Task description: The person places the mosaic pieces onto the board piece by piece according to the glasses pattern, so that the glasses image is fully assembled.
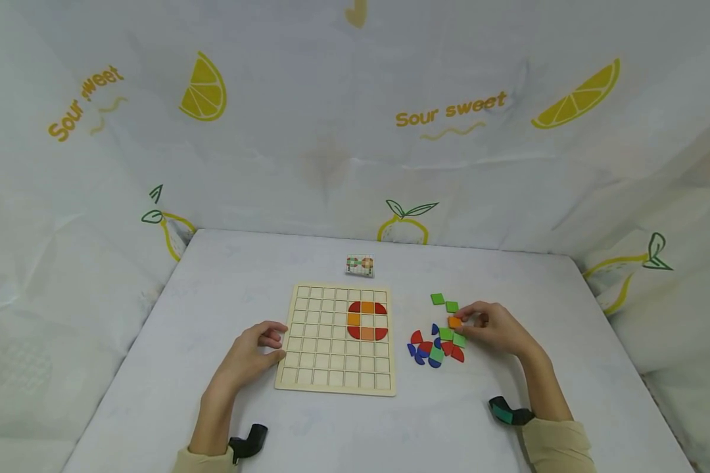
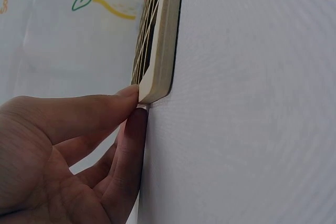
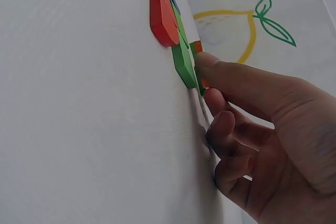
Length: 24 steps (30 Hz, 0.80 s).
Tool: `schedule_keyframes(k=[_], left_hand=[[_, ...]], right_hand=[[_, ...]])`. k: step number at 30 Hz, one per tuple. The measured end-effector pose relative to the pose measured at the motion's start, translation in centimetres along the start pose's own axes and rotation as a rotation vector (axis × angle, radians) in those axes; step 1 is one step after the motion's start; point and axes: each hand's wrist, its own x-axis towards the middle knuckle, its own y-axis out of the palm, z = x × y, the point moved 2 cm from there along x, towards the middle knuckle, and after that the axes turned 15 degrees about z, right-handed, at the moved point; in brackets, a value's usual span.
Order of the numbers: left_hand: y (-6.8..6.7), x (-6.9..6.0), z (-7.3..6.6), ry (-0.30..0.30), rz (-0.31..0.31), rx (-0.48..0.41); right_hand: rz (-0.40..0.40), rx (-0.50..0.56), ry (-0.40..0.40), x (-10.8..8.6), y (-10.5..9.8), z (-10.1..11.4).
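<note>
A pale wooden grid board (image 1: 323, 361) lies flat, with red quarter-round and orange square tiles (image 1: 367, 334) set in a ring at its upper right. My left hand (image 1: 251, 353) rests beside the board's left edge; its thumb and fingertips touch the rim (image 2: 164, 72). To the right, my right hand (image 1: 497, 327) pinches an orange square tile (image 1: 454, 322) between thumb and finger, at the top of a loose pile. Green squares (image 1: 446, 334), red quarter-rounds (image 1: 457, 354) and blue curved pieces (image 1: 434, 362) make up that pile. The fingers partly cover the orange tile in the right wrist view.
A small pattern card (image 1: 359, 264) lies behind the board. Two green squares (image 1: 437, 299) sit apart above the pile. White cloth printed with lemons (image 1: 402, 230) hangs around the white table (image 1: 242, 263). Black wrist mounts (image 1: 248, 441) are on both arms.
</note>
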Motion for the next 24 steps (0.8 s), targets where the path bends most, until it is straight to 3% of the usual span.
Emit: schedule_keyframes(k=[7, 20, 24], left_hand=[[0.0, 0.0, -0.1, 0.005, 0.001, 0.004], [0.1, 0.1, -0.1, -0.004, 0.008, -0.015], [0.1, 0.2, 0.0, -0.014, 0.003, -0.012]], right_hand=[[-0.047, 0.011, -0.07, 0.3, 0.3, 1.2], [-0.009, 0.038, -0.177, 2.9, 2.4, 5.8], [0.03, 0.049, -0.172, 3.9, 3.0, 7.1]])
